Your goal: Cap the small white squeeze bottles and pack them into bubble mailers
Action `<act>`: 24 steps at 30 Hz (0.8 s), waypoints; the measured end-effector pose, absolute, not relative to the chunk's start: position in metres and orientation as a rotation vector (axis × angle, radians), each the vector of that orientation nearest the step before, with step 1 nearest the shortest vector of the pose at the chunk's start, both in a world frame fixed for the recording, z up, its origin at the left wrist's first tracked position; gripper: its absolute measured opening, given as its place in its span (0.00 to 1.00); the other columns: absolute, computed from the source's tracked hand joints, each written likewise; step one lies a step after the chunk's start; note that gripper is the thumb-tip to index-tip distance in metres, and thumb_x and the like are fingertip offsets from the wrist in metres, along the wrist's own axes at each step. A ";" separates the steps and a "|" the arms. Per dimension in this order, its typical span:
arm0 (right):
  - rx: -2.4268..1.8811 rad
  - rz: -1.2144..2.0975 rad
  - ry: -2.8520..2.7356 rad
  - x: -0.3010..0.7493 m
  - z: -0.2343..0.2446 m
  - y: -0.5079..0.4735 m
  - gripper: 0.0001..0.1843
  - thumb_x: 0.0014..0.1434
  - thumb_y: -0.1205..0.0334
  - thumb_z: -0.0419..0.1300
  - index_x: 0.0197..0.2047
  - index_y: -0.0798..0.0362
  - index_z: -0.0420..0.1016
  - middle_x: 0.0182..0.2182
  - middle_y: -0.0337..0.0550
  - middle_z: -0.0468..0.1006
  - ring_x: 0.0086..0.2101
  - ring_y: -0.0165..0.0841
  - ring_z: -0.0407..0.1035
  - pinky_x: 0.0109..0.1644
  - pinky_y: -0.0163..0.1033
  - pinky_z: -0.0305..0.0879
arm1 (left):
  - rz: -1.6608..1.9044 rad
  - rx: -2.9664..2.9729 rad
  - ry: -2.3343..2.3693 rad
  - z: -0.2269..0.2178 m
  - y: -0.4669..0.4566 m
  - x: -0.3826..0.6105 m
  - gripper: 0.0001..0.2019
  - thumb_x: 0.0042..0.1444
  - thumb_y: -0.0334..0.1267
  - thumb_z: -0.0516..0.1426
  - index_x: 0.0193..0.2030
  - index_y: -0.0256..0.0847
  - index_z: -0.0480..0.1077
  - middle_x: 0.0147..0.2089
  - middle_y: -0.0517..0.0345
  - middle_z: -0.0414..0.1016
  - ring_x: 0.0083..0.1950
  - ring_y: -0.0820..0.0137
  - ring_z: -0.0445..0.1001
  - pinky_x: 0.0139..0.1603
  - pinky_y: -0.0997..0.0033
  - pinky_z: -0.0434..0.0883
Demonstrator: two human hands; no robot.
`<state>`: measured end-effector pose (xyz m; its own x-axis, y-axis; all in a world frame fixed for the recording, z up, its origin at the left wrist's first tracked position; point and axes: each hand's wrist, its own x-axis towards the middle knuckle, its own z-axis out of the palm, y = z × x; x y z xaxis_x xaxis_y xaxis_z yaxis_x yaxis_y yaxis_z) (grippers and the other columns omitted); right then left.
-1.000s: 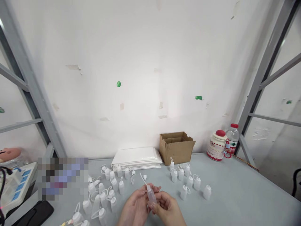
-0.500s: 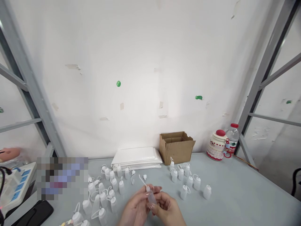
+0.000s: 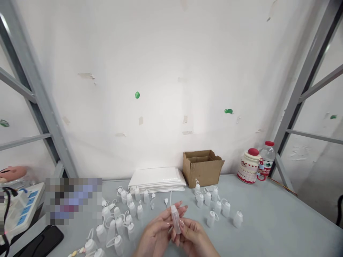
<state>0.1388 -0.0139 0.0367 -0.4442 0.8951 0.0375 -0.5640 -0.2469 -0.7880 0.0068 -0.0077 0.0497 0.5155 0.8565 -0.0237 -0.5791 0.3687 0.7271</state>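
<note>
A small translucent squeeze bottle (image 3: pixel 175 219) with a thin upright strap or tube at its top is held in front of me, tilted slightly. The thumb and fingers of my right hand (image 3: pixel 194 233) pinch its lower part. Behind and to the left of it is my left hand (image 3: pixel 157 230), palm up with fingers stretched out; its thumb tip comes close to the bottle, and whether it touches I cannot tell. A loose small white cap (image 3: pixel 166 201) lies on the table just beyond my hands, and another white cap with a strap (image 3: pixel 153 200) lies to its left.
Several capped white bottles (image 3: pixel 118 244) stand at the left, several more (image 3: pixel 210 218) at the right. Behind are a stack of white sheets (image 3: pixel 154 176) and a cardboard box (image 3: pixel 205 173). A phone (image 3: pixel 44 241), power strip (image 3: pixel 23 210), patterned jar (image 3: pixel 248 167) and clear bottle (image 3: pixel 267 155) flank the grey table (image 3: pixel 276 221).
The bottle has turned more upright and shifted slightly right. My left fingers have opened away from it, while my right hand keeps its grip. The whole view has shifted slightly.
</note>
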 end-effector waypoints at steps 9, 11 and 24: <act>-0.529 1.807 -0.987 0.139 0.041 -0.016 0.19 0.41 0.50 0.68 0.28 0.58 0.77 0.20 0.41 0.75 0.21 0.26 0.65 0.28 0.32 0.56 | 0.921 0.664 0.408 0.055 -0.011 0.005 0.24 0.45 0.40 0.53 0.51 0.36 0.68 0.50 0.46 0.73 0.54 0.57 0.63 0.41 0.66 0.61; -0.559 1.778 -0.962 0.138 0.037 -0.015 0.18 0.40 0.50 0.68 0.25 0.57 0.77 0.19 0.41 0.75 0.21 0.26 0.64 0.27 0.32 0.57 | 0.943 0.652 0.432 0.059 -0.010 0.006 0.23 0.47 0.43 0.52 0.49 0.35 0.70 0.49 0.46 0.74 0.55 0.57 0.63 0.46 0.63 0.61; -0.842 1.628 -0.822 0.146 0.037 -0.010 0.22 0.36 0.44 0.68 0.22 0.57 0.74 0.18 0.38 0.74 0.15 0.21 0.59 0.22 0.29 0.54 | 0.613 2.452 1.686 0.010 0.026 0.001 0.27 0.51 0.25 0.45 0.59 0.38 0.57 0.61 0.49 0.62 0.63 0.60 0.55 0.59 0.53 0.57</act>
<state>0.1455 -0.0104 0.0366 -0.1739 0.9782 -0.1137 -0.4898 -0.1861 -0.8518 0.0008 0.0257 0.0096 0.3045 0.9142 0.2673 0.8724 -0.3803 0.3070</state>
